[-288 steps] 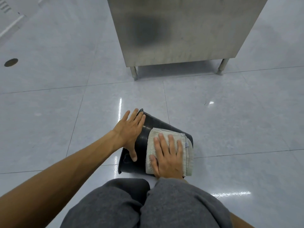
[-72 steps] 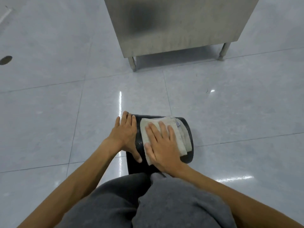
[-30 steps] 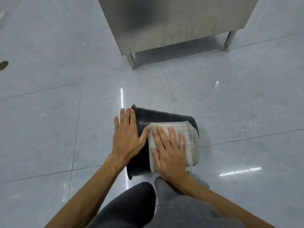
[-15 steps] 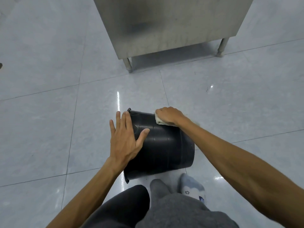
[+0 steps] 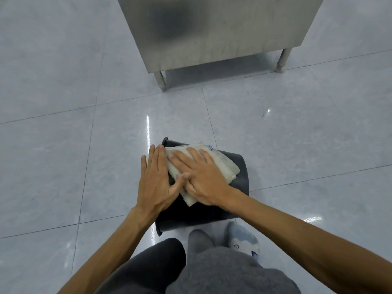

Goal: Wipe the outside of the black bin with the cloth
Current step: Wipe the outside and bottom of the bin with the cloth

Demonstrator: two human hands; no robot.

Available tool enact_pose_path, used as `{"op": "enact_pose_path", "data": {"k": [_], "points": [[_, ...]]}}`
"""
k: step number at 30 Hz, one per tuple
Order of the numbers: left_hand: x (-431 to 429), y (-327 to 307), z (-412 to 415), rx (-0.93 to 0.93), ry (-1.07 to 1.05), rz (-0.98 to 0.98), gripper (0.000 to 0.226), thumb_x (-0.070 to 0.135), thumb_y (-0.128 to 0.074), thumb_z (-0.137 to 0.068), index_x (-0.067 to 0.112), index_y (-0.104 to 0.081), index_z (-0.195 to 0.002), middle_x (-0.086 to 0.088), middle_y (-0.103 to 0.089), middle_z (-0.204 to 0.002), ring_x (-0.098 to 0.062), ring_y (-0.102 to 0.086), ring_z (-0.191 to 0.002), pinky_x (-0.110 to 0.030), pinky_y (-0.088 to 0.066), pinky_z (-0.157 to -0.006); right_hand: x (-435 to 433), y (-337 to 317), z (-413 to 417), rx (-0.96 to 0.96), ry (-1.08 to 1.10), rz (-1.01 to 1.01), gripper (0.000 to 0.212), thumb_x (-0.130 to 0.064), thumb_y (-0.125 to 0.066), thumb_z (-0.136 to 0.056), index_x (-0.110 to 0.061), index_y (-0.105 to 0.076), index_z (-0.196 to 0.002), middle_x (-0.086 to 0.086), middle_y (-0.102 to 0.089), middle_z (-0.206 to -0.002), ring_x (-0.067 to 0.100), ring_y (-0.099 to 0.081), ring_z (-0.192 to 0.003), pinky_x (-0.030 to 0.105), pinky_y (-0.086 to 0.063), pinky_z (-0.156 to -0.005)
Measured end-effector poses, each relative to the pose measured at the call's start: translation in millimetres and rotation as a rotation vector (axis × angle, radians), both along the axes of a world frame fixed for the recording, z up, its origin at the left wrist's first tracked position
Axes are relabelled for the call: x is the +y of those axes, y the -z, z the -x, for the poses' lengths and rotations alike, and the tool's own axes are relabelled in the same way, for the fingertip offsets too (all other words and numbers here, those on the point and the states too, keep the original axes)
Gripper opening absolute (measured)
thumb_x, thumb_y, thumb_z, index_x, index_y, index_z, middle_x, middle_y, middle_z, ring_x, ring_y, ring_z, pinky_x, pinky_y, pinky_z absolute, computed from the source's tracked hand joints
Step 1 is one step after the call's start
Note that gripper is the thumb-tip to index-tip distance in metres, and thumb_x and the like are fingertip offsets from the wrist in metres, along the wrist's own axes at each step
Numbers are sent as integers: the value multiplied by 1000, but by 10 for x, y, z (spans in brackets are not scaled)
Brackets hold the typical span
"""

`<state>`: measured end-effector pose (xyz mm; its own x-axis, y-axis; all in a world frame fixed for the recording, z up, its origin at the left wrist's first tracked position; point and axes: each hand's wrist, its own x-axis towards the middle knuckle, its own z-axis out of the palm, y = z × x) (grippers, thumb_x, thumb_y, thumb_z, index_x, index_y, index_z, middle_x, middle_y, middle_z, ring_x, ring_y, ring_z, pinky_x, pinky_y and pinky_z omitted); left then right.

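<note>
Right hand (image 5: 202,180) flat on cloth (image 5: 220,164) — black bin (image 5: 241,172) (on side).

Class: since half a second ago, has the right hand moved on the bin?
Yes. The right hand came back from the black bin's far edge toward the person.

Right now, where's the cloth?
Head view, centre: cloth lies on the tipped bin's upper side, flat under the right hand, beside the left hand.

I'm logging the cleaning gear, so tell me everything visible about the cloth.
The cloth is an off-white, towel-like piece, folded into layers, with a small tag at its far corner. It lies draped on the upturned side of the black bin. The right hand presses flat on it; the left hand touches its left edge.
</note>
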<state>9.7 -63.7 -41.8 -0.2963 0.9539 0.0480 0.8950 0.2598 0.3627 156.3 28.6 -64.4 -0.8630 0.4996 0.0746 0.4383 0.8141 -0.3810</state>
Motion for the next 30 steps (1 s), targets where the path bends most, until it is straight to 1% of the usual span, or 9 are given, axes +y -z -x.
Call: {"op": "enact_pose_path", "data": {"k": [3, 6, 9, 12, 16, 21, 24, 27, 30], "points": [[-105, 5, -51, 26, -2, 1, 104, 81, -20, -91, 3, -10, -159, -13, -13, -167, -21, 0, -155, -44, 1, -126, 166, -26, 15, -47, 236, 28, 56, -44, -27, -106, -27, -36, -158, -6, -42, -160, 27, -45, -135, 51, -34, -109], [-117, -44, -91, 9, -14, -14, 102, 81, -20, -91, 4, -11, -159, -13, -15, -167, -21, -2, -155, -41, 3, -126, 323, -43, -57, -60, 398, 156, 53, -43, -24, -106, -25, -46, -151, -5, -54, -150, 24, -54, -126, 48, -37, -105], [-23, -99, -48, 84, 33, -10, 97, 76, -20, -95, 3, -14, -158, -13, -19, -165, -25, -7, -155, -47, -3, -126, 294, -30, -207, -19, 546, 157, 52, -41, -25, -105, -25, -51, -147, -6, -59, -144, 25, -56, -120, 48, -38, -101], [147, -155, 15, 123, 79, -7, 93, 73, -21, -96, 3, -18, -157, -13, -24, -164, -26, -11, -154, -50, -9, -125, 141, -12, -329, 53, 691, 111, 53, -41, -26, -106, -22, -49, -149, -5, -57, -145, 24, -53, -122, 48, -38, -104], [423, -234, 6, 143, 138, -29, 91, 72, -20, -96, 3, -21, -156, -11, -28, -163, -26, -14, -154, -45, -8, -125, -73, 12, -386, 78, 826, 73, 58, -45, -22, -106, -19, -40, -155, 1, -47, -157, 29, -44, -138, 53, -34, -114], [653, -364, -29, 95, 174, 0, 86, 69, -27, -96, 4, -26, -154, -10, -33, -160, -26, -19, -152, -45, -18, -123, -465, 101, -333, 53, 798, -22, 61, -45, -26, -108, -13, -40, -158, 11, -41, -162, 40, -40, -146, 60, -31, -117], [689, -407, -19, 74, 170, 25, 82, 65, -36, -97, 4, -31, -151, -11, -37, -157, -30, -30, -146, -46, -32, -116, -741, 225, -297, 19, 687, -140, 64, -46, -29, -108, -9, -37, -159, 17, -34, -166, 45, -33, -150, 63, -28, -119], [611, -341, 22, 118, 163, 66, 94, 78, -22, -92, 7, -28, -154, -8, -37, -157, -26, -28, -148, -43, -35, -114, -900, 351, -345, 8, 549, -277, 64, -45, -32, -107, -8, -38, -158, 17, -34, -165, 48, -33, -149, 65, -30, -117], [464, -229, 98, 96, 125, 45, 95, 81, -25, -91, 10, -24, -155, -4, -42, -149, -23, -47, -133, -43, -55, -96, -943, 400, -360, -10, 375, -359, 64, -45, -32, -107, -10, -33, -161, 14, -32, -167, 48, -31, -150, 66, -30, -114]]}}
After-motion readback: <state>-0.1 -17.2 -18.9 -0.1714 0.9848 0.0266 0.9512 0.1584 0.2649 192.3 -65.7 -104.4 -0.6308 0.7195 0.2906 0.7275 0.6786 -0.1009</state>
